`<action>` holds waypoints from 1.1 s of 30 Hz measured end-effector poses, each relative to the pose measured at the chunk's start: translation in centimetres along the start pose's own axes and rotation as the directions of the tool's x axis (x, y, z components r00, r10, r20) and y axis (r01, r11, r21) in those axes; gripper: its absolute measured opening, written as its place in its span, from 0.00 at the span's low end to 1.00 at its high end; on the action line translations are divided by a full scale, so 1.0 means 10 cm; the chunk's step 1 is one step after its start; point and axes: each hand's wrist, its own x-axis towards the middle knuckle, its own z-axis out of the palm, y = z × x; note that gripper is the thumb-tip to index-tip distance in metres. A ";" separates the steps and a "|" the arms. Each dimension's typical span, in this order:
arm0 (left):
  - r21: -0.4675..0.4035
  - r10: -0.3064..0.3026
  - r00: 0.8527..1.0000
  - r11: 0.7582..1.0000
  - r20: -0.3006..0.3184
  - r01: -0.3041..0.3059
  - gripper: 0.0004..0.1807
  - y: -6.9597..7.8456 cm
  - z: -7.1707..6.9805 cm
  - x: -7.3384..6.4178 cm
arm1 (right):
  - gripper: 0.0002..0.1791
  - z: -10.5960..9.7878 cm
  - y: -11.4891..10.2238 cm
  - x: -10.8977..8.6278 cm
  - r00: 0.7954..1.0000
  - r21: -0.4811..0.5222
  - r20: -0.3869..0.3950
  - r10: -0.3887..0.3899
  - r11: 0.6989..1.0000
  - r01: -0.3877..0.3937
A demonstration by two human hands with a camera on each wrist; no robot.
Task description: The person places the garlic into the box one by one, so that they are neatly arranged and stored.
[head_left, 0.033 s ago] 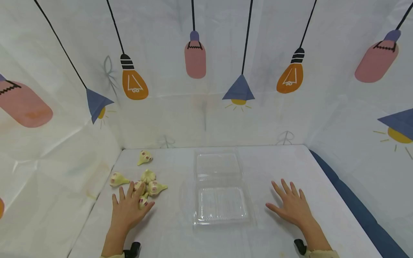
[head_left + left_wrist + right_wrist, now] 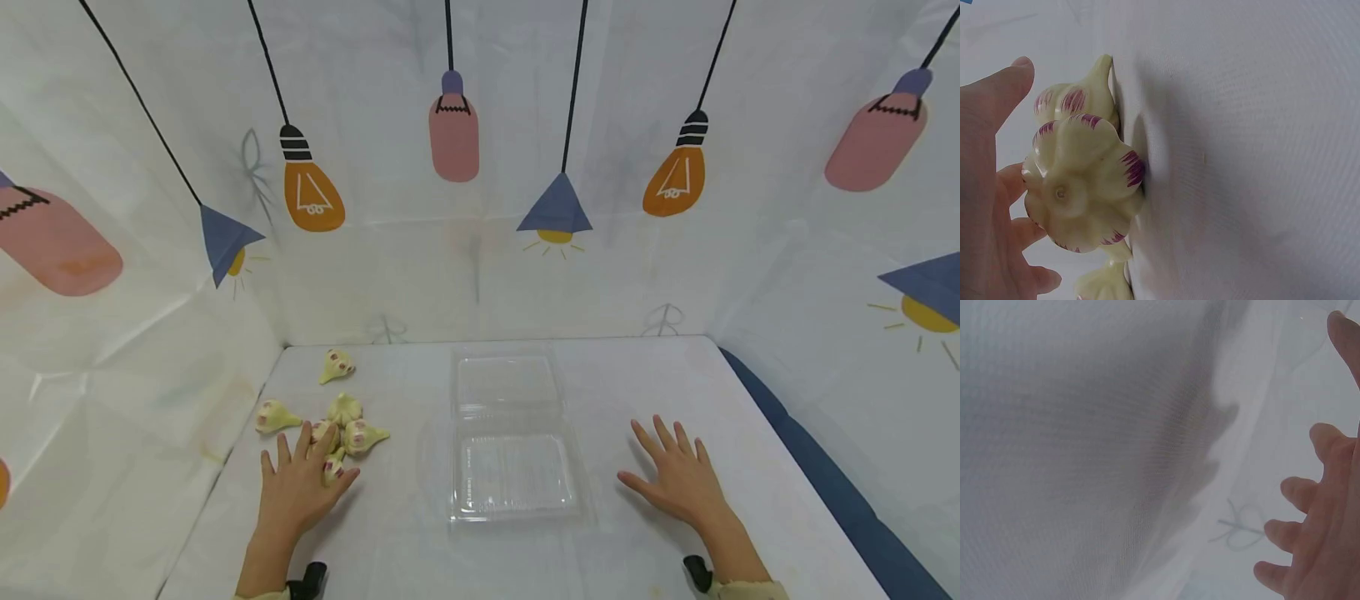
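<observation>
At the left of the head view, my left hand (image 2: 296, 492) is spread with palm down beside and partly over a cluster of garlic bulbs (image 2: 362, 437). In the left wrist view a pale garlic bulb with purple streaks (image 2: 1085, 181) shows its round base close to the fingers, which do not curl round it. Whether they touch it I cannot tell. To the right, my right hand (image 2: 682, 483) hovers with fingers apart and holds nothing; the right wrist view shows its fingers (image 2: 1300, 494) above the white surface. Between the hands lies a clear plastic clamshell box (image 2: 517, 475), its lid folded back.
One more garlic bulb (image 2: 337, 365) lies near the table's back left, and another (image 2: 276, 417) close to the left edge. The white table (image 2: 637, 383) meets a cloth wall (image 2: 390, 275) printed with lamps at the back and sides.
</observation>
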 end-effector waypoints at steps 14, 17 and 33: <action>-0.019 -0.005 1.000 1.000 0.016 0.005 0.47 -0.03 -0.01 -0.05 | 0.51 0.00 -0.06 0.02 1.000 0.005 0.010 -0.010 1.000 0.010; -0.019 -0.008 1.000 1.000 0.018 0.008 0.48 -0.04 -0.01 -0.05 | 0.51 0.00 -0.08 0.02 1.000 0.018 0.017 -0.013 1.000 0.013; -0.065 -0.026 0.999 0.997 0.036 0.028 0.47 -0.08 -0.06 -0.09 | 0.49 0.02 -0.18 0.10 0.999 0.141 -0.025 -0.041 0.989 0.044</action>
